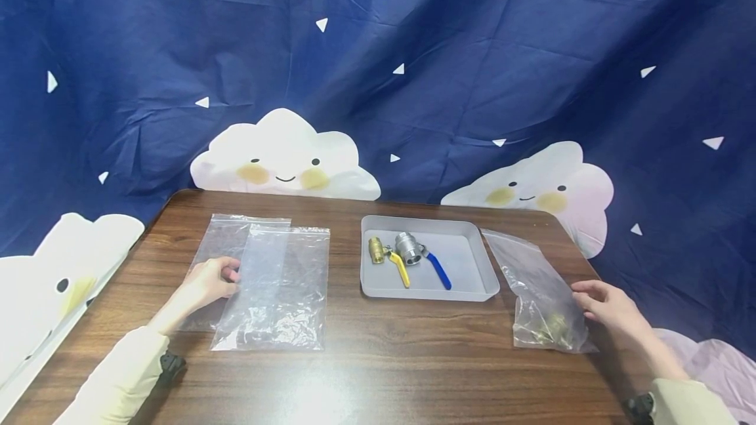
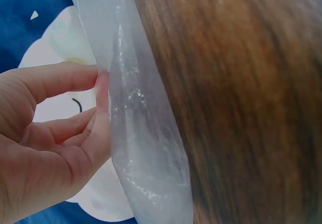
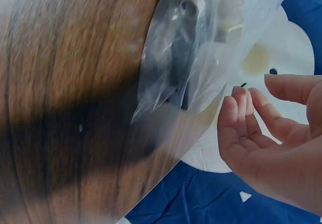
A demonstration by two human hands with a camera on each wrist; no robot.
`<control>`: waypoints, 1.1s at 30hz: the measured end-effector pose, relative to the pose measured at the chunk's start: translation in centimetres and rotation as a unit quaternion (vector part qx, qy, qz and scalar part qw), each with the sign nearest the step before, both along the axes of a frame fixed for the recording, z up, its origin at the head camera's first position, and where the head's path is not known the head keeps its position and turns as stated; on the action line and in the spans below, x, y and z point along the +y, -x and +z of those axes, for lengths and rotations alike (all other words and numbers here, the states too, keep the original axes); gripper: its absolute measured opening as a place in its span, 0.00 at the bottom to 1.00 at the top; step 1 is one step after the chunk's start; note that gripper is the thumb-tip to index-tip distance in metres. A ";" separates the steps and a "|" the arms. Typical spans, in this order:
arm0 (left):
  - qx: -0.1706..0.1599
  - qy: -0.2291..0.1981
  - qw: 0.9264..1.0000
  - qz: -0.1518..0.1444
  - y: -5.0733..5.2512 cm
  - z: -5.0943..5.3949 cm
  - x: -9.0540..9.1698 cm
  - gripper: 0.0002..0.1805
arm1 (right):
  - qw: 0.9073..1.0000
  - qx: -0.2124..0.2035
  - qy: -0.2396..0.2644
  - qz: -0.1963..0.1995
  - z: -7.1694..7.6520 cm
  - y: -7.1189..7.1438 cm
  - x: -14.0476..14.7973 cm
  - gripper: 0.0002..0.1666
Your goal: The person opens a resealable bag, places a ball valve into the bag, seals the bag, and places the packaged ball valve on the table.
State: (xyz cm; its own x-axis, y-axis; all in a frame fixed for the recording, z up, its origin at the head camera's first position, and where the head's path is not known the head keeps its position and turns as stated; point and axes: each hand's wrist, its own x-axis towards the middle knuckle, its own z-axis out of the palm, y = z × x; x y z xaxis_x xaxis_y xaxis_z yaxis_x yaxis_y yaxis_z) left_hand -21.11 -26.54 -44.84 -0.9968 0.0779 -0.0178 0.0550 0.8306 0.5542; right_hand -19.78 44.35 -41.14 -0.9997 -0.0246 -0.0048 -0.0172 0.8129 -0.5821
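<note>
My left hand [image 1: 207,284] is at the left edge of the nearer of two overlapping clear zip bags [image 1: 295,287]. In the left wrist view, thumb and fingertip meet at the edge of a clear bag [image 2: 146,148] and pinch it. My right hand [image 1: 611,310] is beside another zip bag [image 1: 522,274], its fingers loosely bent with nothing between them. That bag holds a brass-coloured fitting [image 1: 555,328]; in the right wrist view a dark handle-like piece [image 3: 182,63] also shows through the film.
A shallow translucent tray [image 1: 469,284] stands mid-table. In it lie a brass ball valve [image 1: 377,251] with a yellow lever and a larger silver ball valve [image 1: 407,249] with a blue lever. Behind the wooden table [image 1: 384,359] hangs a blue cloud-print curtain [image 1: 378,51].
</note>
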 end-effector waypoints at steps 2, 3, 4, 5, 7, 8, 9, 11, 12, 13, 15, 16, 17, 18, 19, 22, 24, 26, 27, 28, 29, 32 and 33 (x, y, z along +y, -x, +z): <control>-0.003 0.000 1.000 -0.001 0.0 0.0 0.0 0.29 | 1.000 0.002 -0.003 0.003 0.1 -0.1 -0.6 0.24; -0.004 -0.001 1.000 -0.002 0.0 0.1 0.0 0.29 | 1.000 0.002 -0.004 0.003 0.2 -0.1 -0.9 0.24; -0.004 -0.002 1.000 -0.001 0.0 0.0 0.0 0.29 | 1.000 0.003 -0.007 0.005 0.3 -0.2 -1.2 0.24; -0.003 -0.002 1.000 -0.002 0.0 0.1 0.1 0.29 | 1.000 0.004 -0.007 0.007 0.3 -0.2 -1.5 0.23; -0.002 -0.002 1.000 -0.002 -0.1 0.1 0.1 0.30 | 1.000 0.012 -0.005 0.014 0.2 -0.3 -2.1 0.23; -0.004 -0.004 1.000 -0.003 -0.1 0.1 0.2 0.30 | 1.000 0.022 -0.005 0.018 0.2 -0.4 -2.5 0.21; -0.006 -0.006 1.000 -0.003 -0.1 0.1 0.2 0.31 | 0.999 0.031 0.000 0.021 0.1 -0.5 -2.9 0.21; -0.014 -0.010 1.000 -0.003 -0.2 0.3 0.3 0.33 | 0.999 0.044 0.012 0.023 0.1 -0.8 -3.9 0.19; -0.019 -0.014 1.000 -0.002 -0.2 0.3 0.3 0.34 | 0.998 0.048 0.017 0.023 0.2 -1.0 -4.4 0.19; -0.026 -0.018 0.999 -0.002 -0.3 0.4 0.4 0.36 | 0.998 0.049 0.021 0.023 0.3 -1.1 -5.0 0.18; -0.033 -0.024 0.999 -0.004 -0.4 0.5 0.5 0.39 | 0.998 0.045 0.029 0.023 0.5 -1.3 -6.1 0.18; -0.036 -0.028 0.999 -0.005 -0.4 0.4 0.5 0.40 | 0.998 0.040 0.033 0.024 0.7 -1.4 -6.7 0.18; -0.038 -0.032 0.999 -0.007 -0.5 0.4 0.6 0.41 | 0.998 0.040 0.034 0.027 0.9 -1.5 -7.2 0.18; -0.039 -0.035 0.999 -0.010 -0.5 0.4 0.6 0.41 | 0.998 0.037 0.035 0.030 1.0 -1.5 -7.8 0.18; -0.037 -0.037 0.999 -0.012 -0.5 0.4 0.7 0.41 | 0.998 0.038 0.035 0.034 1.1 -1.6 -8.3 0.17; -0.039 -0.047 0.998 -0.013 -0.5 0.3 0.8 0.39 | 0.997 0.035 0.051 0.050 1.2 -2.0 -9.8 0.17; -0.045 -0.059 0.997 -0.011 -0.5 0.3 1.0 0.36 | 0.996 0.035 0.058 0.063 1.2 -2.2 -10.8 0.16; -0.056 -0.080 0.995 -0.006 -0.6 0.4 1.1 0.33 | 0.994 0.030 0.075 0.077 1.1 -2.4 -11.7 0.16; -0.061 -0.094 0.994 -0.004 -0.6 0.4 1.2 0.31 | 0.993 0.029 0.078 0.085 1.0 -2.5 -12.2 0.16; -0.066 -0.107 0.992 0.000 -0.6 0.4 1.3 0.30 | 0.992 0.027 0.086 0.091 0.9 -2.5 -12.7 0.16; -0.069 -0.118 0.991 0.001 -0.6 0.5 1.3 0.28 | 0.990 0.025 0.092 0.100 0.9 -2.6 -13.2 0.16; -0.074 -0.140 0.987 0.004 -0.7 0.5 1.5 0.24 | 0.986 0.015 0.109 0.129 0.7 -2.9 -14.8 0.16; -0.072 -0.141 0.987 0.003 -0.7 0.5 1.5 0.22 | 0.984 0.011 0.113 0.139 0.7 -2.9 -15.3 0.16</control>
State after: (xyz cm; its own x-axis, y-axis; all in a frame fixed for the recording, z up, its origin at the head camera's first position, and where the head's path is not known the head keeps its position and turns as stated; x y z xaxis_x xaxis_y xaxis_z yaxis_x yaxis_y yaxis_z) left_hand -20.37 -25.04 -44.32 -0.9859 0.0950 -0.1381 -0.0453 0.6423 0.7652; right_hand -16.84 29.06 -40.45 -0.9541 -0.2944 0.0547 -0.2354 0.6245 -0.7447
